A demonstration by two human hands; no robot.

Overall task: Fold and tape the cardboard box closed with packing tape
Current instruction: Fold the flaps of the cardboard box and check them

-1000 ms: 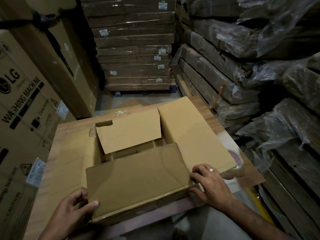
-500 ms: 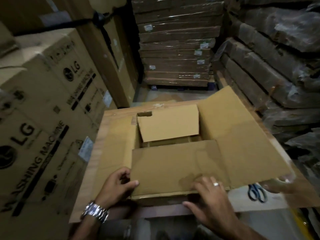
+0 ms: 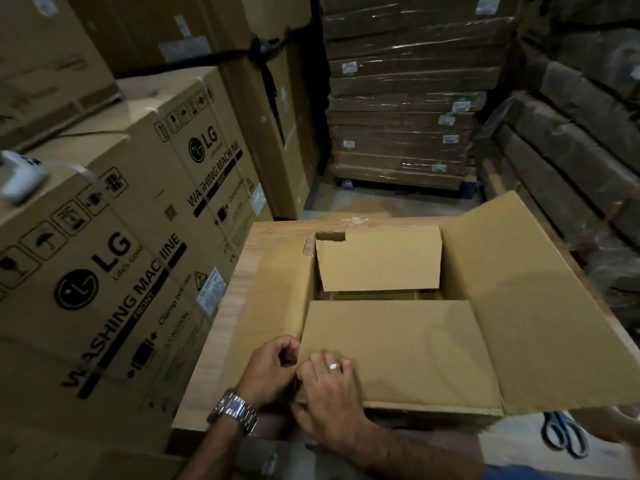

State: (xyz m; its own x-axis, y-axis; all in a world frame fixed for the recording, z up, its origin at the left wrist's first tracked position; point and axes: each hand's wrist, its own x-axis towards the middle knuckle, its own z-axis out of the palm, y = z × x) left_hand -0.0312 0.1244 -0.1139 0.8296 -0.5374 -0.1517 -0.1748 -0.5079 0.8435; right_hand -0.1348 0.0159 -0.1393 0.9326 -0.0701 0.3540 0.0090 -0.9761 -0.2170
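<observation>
An open cardboard box [image 3: 401, 407] stands on a wooden table [image 3: 214, 358]. Its far flap [image 3: 377, 261] and near flap [image 3: 408, 351] are folded inward. The right flap [image 3: 526, 306] sticks out and slopes upward, and the left flap [image 3: 277, 296] lies out flat. My left hand [image 3: 272, 370], with a wristwatch, has curled fingers pinching at the seam between the left flap and the near flap. My right hand [image 3: 329, 386], wearing a ring, rests flat on the near flap's left corner, touching the left hand. A pale blurred roll, probably the tape [image 3: 625, 422], shows below the right flap.
Blue-handled scissors [image 3: 564, 436] lie on the table at the near right. Tall washing machine cartons [image 3: 121, 271] stand close on the left, one with a white device [image 3: 19, 178] on top. Stacked flat cartons [image 3: 398, 98] fill the back, and plastic-wrapped stacks [image 3: 571, 161] line the right.
My right hand slid left along the near flap to its left corner, meeting my left hand. The left hand's fingers have curled tighter at the seam. The view has swung left.
</observation>
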